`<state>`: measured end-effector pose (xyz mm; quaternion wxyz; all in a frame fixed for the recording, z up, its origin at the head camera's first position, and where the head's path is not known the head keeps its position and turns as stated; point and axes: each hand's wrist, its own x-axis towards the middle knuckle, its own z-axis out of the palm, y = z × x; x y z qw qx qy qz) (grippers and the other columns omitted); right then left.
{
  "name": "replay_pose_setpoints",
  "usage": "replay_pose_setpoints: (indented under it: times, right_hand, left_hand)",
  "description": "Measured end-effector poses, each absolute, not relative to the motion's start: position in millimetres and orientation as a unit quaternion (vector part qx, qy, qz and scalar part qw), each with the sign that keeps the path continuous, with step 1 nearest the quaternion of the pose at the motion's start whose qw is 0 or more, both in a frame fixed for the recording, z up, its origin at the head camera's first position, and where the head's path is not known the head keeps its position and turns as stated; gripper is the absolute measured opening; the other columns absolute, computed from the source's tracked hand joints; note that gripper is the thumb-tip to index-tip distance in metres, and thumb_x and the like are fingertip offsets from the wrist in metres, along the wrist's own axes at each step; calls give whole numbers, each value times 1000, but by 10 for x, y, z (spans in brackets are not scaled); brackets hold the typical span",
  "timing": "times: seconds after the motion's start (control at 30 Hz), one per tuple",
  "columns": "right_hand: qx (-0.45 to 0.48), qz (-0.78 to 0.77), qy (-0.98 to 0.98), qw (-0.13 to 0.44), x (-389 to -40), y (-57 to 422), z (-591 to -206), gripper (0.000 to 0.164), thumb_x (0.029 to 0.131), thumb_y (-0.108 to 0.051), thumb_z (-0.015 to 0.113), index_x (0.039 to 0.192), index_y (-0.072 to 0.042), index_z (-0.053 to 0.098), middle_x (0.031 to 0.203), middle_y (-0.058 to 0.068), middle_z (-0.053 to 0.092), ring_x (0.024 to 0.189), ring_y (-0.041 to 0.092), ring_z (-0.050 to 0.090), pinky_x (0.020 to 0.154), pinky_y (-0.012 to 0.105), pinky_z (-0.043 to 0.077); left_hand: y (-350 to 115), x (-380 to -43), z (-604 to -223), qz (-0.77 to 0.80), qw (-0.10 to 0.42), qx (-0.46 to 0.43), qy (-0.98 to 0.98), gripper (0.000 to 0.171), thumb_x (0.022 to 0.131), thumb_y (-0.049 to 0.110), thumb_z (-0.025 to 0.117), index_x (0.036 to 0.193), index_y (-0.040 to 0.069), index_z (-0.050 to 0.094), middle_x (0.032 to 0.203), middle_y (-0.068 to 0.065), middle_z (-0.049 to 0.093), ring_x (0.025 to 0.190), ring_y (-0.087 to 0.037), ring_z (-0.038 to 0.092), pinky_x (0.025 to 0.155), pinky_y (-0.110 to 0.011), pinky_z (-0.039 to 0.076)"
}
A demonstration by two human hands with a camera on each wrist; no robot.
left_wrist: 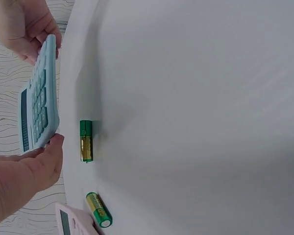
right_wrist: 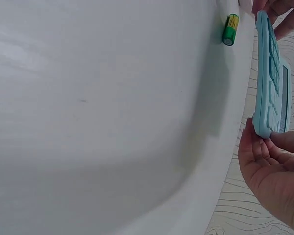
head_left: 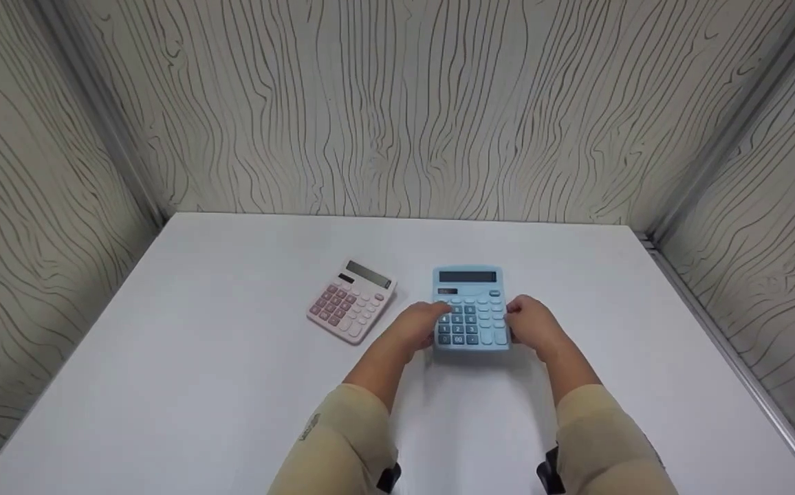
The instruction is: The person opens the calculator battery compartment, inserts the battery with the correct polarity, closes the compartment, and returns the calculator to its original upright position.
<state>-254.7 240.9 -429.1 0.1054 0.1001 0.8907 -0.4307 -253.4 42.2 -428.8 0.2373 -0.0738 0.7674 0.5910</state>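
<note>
A light blue calculator (head_left: pixel 471 313) is held up above the white table, its keys and screen facing up. My left hand (head_left: pixel 419 324) grips its left side, with the thumb over the keys. On the opposite side, my right hand (head_left: pixel 534 326) pinches the right edge, fingers curled underneath. In the left wrist view, a green and gold battery (left_wrist: pixel 86 142) lies on the table below the calculator. A second battery (left_wrist: pixel 99 209) rests beside the pink calculator (left_wrist: pixel 76 220). The head view hides both batteries behind my left hand and the blue calculator.
The pink calculator (head_left: pixel 353 302) lies at an angle on the white table (head_left: pixel 198 385), left of my hands. Wood-grain patterned panels (head_left: pixel 384 110) stand behind the table and along both sides, with grey metal posts (head_left: pixel 95 110) at the corners.
</note>
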Motion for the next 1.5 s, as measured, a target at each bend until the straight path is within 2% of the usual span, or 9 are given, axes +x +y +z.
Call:
replay_pose_setpoints:
  times: [0.3, 0.5, 0.67, 0.8, 0.9, 1.03, 1.2, 1.33, 1.5]
  right_hand:
    - [96, -494, 860, 83, -2553, 2168, -4157, 23, 96, -10, 42, 115, 0, 49, 107, 14, 55, 94, 23, 58, 82, 34, 49]
    - [78, -516, 848, 92, -2527, 2058, -4174, 29, 93, -8, 49, 120, 2, 49, 107, 15, 57, 94, 23, 60, 85, 36, 48]
    - [73, -533, 837, 98, -2487, 1995, -4215, 32, 90, -7, 54, 121, 1, 50, 106, 13, 59, 92, 20, 62, 81, 33, 50]
    - [59, -555, 823, 108, -2446, 1906, -4229, 27, 87, -4, 58, 114, 0, 55, 101, 13, 60, 89, 20, 62, 78, 33, 51]
    - [40, -565, 816, 116, -2401, 1819, -4219, 23, 84, -3, 62, 106, -1, 57, 97, 12, 58, 88, 21, 60, 77, 34, 52]
    - [-6, -569, 812, 126, -2335, 1711, -4185, 23, 81, -4, 65, 101, -2, 54, 94, 12, 54, 89, 22, 56, 76, 36, 52]
    - [-86, -562, 808, 157, -2249, 1611, -4121, 36, 78, -11, 66, 110, -5, 50, 101, 12, 53, 91, 24, 55, 77, 36, 52]
    - [-131, -547, 809, 172, -2201, 1574, -4092, 43, 78, -22, 71, 112, -6, 49, 104, 10, 54, 90, 23, 56, 75, 34, 50]
    - [-171, -540, 800, 199, -2184, 1578, -4133, 39, 78, -24, 72, 107, -7, 52, 102, 12, 55, 92, 24, 55, 76, 33, 49]
  left_hand:
    - [245, -2528, -4247, 579, 212, -83, 783, 68, 89, 47, 46, 139, 4, 32, 139, -15, 39, 121, -32, 44, 98, -50, 35]
    - [146, -2489, -4292, 583, 191, -93, 784, 71, 87, 45, 53, 141, 6, 29, 142, -13, 36, 129, -33, 35, 100, -52, 31]
    - [115, -2430, -4347, 590, 153, -54, 791, 70, 85, 40, 59, 142, 12, 29, 136, -7, 43, 125, -27, 40, 100, -47, 33]
    - [101, -2372, -4396, 576, 112, -40, 809, 82, 79, 44, 67, 144, 20, 24, 134, -8, 41, 121, -26, 41, 99, -43, 36]
    - [92, -2328, -4424, 554, 101, -58, 824, 98, 71, 57, 68, 146, 20, 17, 135, -12, 34, 120, -27, 39, 99, -45, 35]
    - [82, -2290, -4439, 548, 104, -74, 827, 115, 63, 69, 66, 147, 15, 10, 140, -18, 25, 119, -31, 37, 100, -48, 33]
    - [73, -2265, -4431, 561, 112, -69, 817, 121, 60, 72, 66, 147, 14, 4, 147, -21, 13, 125, -35, 32, 101, -49, 32]
    - [48, -2249, -4425, 590, 132, -65, 794, 119, 62, 70, 66, 147, 17, 2, 150, -20, 5, 128, -36, 26, 102, -49, 30]
    - [-9, -2221, -4456, 668, 179, -45, 721, 104, 73, 68, 56, 147, 21, 0, 150, -19, 10, 130, -37, 28, 102, -51, 29]
